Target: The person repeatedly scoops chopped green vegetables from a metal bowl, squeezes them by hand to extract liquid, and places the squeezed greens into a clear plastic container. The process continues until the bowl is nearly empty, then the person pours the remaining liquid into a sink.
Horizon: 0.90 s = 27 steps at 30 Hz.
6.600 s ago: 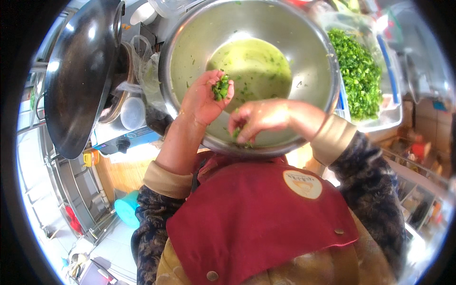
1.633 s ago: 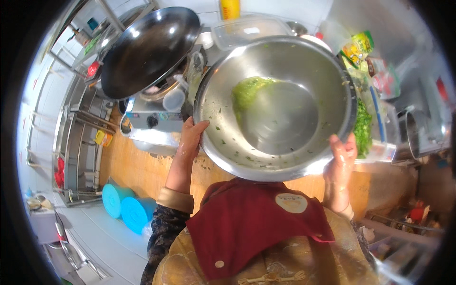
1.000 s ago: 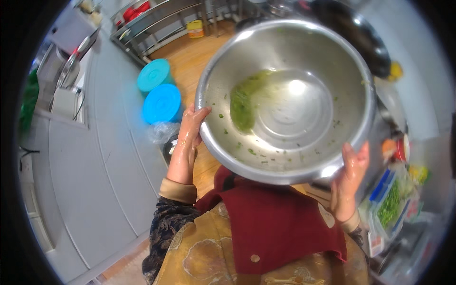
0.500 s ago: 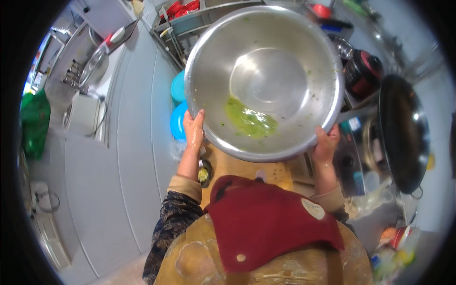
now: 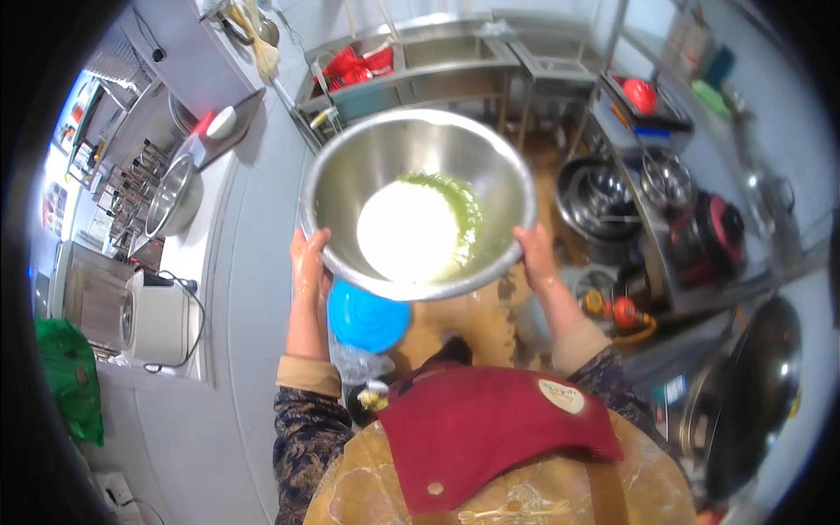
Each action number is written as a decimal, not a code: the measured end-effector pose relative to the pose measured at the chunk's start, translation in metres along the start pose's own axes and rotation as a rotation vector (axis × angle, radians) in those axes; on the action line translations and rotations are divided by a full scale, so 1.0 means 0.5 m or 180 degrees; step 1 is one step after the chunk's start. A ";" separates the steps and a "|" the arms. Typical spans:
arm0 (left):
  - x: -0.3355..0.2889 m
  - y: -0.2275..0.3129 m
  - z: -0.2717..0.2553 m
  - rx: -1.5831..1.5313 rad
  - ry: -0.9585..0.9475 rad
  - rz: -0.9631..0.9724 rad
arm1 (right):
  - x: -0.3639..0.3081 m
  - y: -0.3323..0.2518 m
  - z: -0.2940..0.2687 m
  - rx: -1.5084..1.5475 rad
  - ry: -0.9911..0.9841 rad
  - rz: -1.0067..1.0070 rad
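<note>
A large stainless steel basin is held out in front of me over the floor, its mouth toward me. On its left rim my left hand is closed, thumb over the edge. My right hand grips the opposite rim the same way. Inside lies greenish liquid, partly washed out by a bright white glare. The fingers under the rim are hidden on both sides.
Ahead stand steel sinks, with a red cloth or bag at the left one. A blue lid or tub is below my left hand. At the right are a steel shelf, a rice cooker and a large black wok.
The basin now appears lower, further left and smaller, still in both hands. The liquid has shifted inside it. My view has moved, showing more of the sinks and right-hand shelf.
</note>
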State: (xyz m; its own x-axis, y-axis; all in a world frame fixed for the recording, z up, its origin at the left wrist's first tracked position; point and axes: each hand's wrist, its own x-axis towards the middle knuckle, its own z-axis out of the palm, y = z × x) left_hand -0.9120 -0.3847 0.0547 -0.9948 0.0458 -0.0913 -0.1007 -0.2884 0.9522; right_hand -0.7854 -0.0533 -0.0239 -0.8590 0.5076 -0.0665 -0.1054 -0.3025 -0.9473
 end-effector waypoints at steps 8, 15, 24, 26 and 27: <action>0.279 0.028 -0.033 -0.0291 0.0381 -0.0526 | 0.203 -0.006 0.140 0.0248 -0.0264 0.0658; 0.468 0.119 0.002 -0.0082 0.0692 -0.0426 | 0.418 -0.013 0.227 0.0512 -0.0843 0.1243; 0.766 0.266 0.132 0.0100 0.0807 -0.0181 | 0.780 -0.079 0.284 0.0990 -0.1545 0.1897; 0.870 0.287 0.157 0.0308 0.0827 0.0129 | 0.867 -0.104 0.300 0.1113 -0.1420 0.2035; 0.923 0.304 0.174 0.0363 0.0584 -0.0086 | 0.914 -0.113 0.305 0.1153 -0.1265 0.2143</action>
State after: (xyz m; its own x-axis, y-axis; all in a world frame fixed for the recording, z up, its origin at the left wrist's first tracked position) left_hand -1.3850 -0.3240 0.1827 -0.9793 -0.1258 -0.1588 -0.1350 -0.1790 0.9745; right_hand -1.2484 0.0730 0.0470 -0.9005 -0.1720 -0.3994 0.3941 -0.7108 -0.5826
